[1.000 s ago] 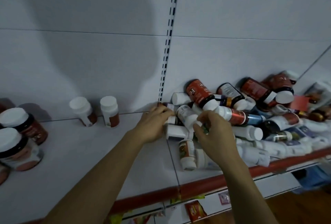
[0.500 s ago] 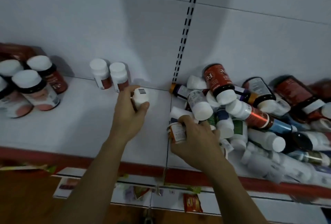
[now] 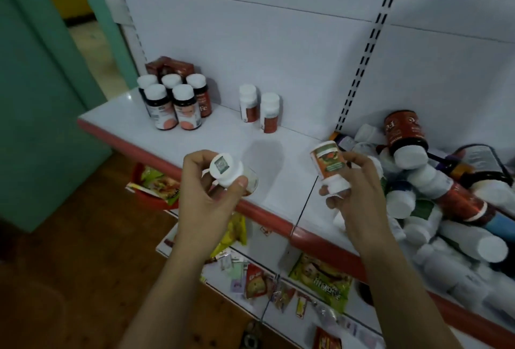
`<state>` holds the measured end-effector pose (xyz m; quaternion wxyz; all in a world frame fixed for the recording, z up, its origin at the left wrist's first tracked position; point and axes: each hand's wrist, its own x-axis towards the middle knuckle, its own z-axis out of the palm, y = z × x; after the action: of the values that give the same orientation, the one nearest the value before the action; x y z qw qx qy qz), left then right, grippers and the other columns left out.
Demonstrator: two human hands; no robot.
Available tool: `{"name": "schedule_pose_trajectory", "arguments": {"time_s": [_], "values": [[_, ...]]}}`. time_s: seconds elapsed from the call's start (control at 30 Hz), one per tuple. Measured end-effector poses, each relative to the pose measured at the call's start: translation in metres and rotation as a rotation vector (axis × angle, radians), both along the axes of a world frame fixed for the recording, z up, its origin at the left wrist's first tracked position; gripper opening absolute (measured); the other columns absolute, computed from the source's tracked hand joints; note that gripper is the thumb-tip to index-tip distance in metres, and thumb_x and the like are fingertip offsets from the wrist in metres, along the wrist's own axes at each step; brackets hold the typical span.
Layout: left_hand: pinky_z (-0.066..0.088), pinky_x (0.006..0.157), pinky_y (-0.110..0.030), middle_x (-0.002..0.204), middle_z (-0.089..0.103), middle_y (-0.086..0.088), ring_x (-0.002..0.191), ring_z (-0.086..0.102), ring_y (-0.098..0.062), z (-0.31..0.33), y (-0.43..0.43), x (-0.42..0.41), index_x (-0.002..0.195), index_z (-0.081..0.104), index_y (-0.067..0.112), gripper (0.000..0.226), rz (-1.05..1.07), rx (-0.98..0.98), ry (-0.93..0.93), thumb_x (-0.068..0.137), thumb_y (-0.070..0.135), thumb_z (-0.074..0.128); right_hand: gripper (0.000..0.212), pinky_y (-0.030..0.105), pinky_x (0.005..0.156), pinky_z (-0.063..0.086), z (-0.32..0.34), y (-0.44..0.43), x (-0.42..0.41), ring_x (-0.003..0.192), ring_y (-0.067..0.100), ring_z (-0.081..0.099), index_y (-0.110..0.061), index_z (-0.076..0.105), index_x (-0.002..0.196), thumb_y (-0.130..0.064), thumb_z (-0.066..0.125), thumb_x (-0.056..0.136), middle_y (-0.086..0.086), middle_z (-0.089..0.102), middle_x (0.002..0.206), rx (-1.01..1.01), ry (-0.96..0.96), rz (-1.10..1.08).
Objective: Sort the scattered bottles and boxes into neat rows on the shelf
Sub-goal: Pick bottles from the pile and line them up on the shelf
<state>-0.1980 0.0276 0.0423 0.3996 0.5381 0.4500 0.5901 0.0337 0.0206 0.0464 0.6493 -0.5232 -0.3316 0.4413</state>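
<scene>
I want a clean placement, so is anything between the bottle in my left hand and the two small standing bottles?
Nothing visible. Between the bottle in your left hand and the two small bottles lies only bare shelf.

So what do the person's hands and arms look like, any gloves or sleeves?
Both are bare. The left hand and right hand wear no gloves, and no rings, watch or bracelet show. No sleeve reaches into view.
</scene>
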Motion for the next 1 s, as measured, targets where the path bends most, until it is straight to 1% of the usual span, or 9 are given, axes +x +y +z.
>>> {"name": "schedule_pose_trajectory", "arguments": {"time_s": [0.07, 0.13, 0.2, 0.3, 0.43, 0.57, 0.73, 0.83, 1.0], "values": [[0.057, 0.081, -0.02, 0.118, 0.064, 0.0, 0.106, 0.067, -0.012, -0.001, -0.031, -0.003, 0.119, 0.051, 0.018, 0.044, 0.07, -0.011, 0.004, 0.087, 0.006, 0.078, 0.019, 0.027, 0.05, 0.037, 0.005, -0.02, -0.002, 0.053, 0.02, 0.057, -0.018, 0.056, 0.11, -0.006, 0.045, 0.099, 0.01, 0.07, 0.085, -0.018, 0.245, 0.015], [0.058, 0.082, -0.023, 0.12, 0.064, -0.002, 0.107, 0.068, -0.013, -0.001, -0.061, 0.0, 0.119, 0.051, 0.017, 0.044, 0.12, -0.004, -0.011, 0.086, 0.008, 0.078, 0.011, 0.026, 0.052, 0.041, 0.005, -0.046, 0.003, 0.055, 0.018, 0.057, -0.018, 0.055, 0.106, -0.01, 0.05, 0.1, 0.01, 0.067, 0.088, -0.013, 0.315, 0.032], [0.06, 0.083, -0.027, 0.123, 0.066, -0.003, 0.109, 0.069, -0.017, -0.001, -0.088, 0.014, 0.12, 0.051, 0.018, 0.045, 0.128, -0.005, -0.035, 0.085, 0.018, 0.079, 0.008, 0.029, 0.057, 0.047, 0.002, -0.075, 0.017, 0.062, 0.018, 0.06, -0.017, 0.056, 0.107, -0.015, 0.06, 0.1, 0.009, 0.068, 0.091, 0.012, 0.273, 0.041], [0.059, 0.079, -0.026, 0.122, 0.067, -0.001, 0.108, 0.07, -0.017, 0.003, -0.118, 0.056, 0.121, 0.052, 0.019, 0.049, 0.107, -0.04, -0.078, 0.082, 0.033, 0.077, 0.02, 0.031, 0.066, 0.055, 0.004, -0.123, 0.055, 0.073, 0.018, 0.065, -0.017, 0.059, 0.112, -0.023, 0.07, 0.095, 0.005, 0.073, 0.094, 0.058, 0.178, 0.003], [0.055, 0.076, -0.019, 0.11, 0.068, 0.004, 0.099, 0.069, -0.01, 0.013, -0.135, 0.141, 0.112, 0.056, 0.025, 0.031, -0.032, 0.022, -0.109, 0.09, 0.016, 0.076, 0.016, 0.03, 0.067, 0.054, 0.014, -0.182, 0.138, 0.078, 0.019, 0.065, -0.021, 0.064, 0.106, -0.027, 0.071, 0.092, 0.002, 0.074, 0.1, 0.173, 0.133, -0.139], [0.056, 0.085, -0.027, 0.115, 0.065, -0.009, 0.103, 0.069, -0.02, 0.028, -0.156, 0.256, 0.109, 0.056, 0.027, 0.03, -0.224, 0.109, -0.152, 0.087, 0.023, 0.077, 0.012, 0.028, 0.064, 0.054, 0.024, -0.244, 0.253, 0.087, 0.019, 0.066, -0.017, 0.065, 0.11, -0.019, 0.056, 0.102, 0.001, 0.072, 0.104, 0.298, 0.137, -0.374], [0.056, 0.082, -0.026, 0.112, 0.066, 0.001, 0.1, 0.068, -0.016, 0.04, -0.193, 0.443, 0.11, 0.056, 0.031, 0.027, -0.47, 0.244, -0.181, 0.09, 0.026, 0.073, 0.017, 0.026, 0.065, 0.054, 0.023, -0.335, 0.419, 0.091, 0.02, 0.067, -0.018, 0.068, 0.112, -0.018, 0.055, 0.101, 0.0, 0.072, 0.106, 0.386, 0.051, -0.655], [0.056, 0.081, -0.028, 0.109, 0.065, 0.005, 0.099, 0.067, -0.015, 0.039, -0.227, 0.568, 0.109, 0.057, 0.034, 0.029, -0.618, 0.254, -0.212, 0.088, 0.024, 0.074, 0.021, 0.028, 0.065, 0.053, 0.021, -0.391, 0.523, 0.089, 0.023, 0.063, -0.015, 0.064, 0.119, -0.018, 0.058, 0.099, 0.008, 0.068, 0.109, 0.318, -0.023, -0.826], [0.057, 0.072, -0.023, 0.104, 0.069, 0.011, 0.095, 0.069, -0.01, 0.042, -0.281, 0.738, 0.107, 0.058, 0.035, 0.033, -0.841, 0.156, -0.116, 0.08, 0.031, 0.077, 0.009, 0.028, 0.067, 0.055, 0.019, -0.47, 0.664, 0.072, 0.016, 0.063, -0.025, 0.071, 0.103, -0.019, 0.067, 0.098, 0.01, 0.065, 0.099, 0.148, -0.231, -1.062]]}}
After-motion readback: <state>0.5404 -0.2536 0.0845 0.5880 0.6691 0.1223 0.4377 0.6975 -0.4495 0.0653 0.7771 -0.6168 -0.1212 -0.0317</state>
